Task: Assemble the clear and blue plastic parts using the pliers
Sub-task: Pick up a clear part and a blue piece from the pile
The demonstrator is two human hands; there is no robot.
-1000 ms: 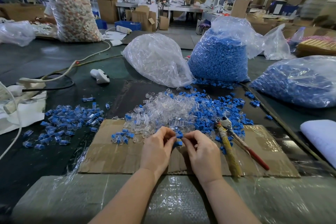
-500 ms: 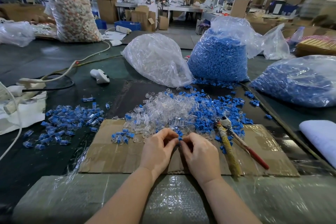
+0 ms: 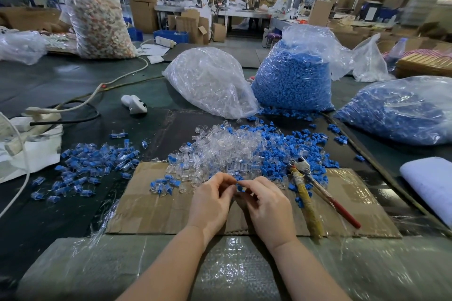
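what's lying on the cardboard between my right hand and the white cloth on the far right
In the head view, the pliers lie between the right hand and the white cloth, with a few loose blue parts beside them.

Far left, a tall bag of pale scraps; a white cable snakes across; cardboard boxes stacked behind.
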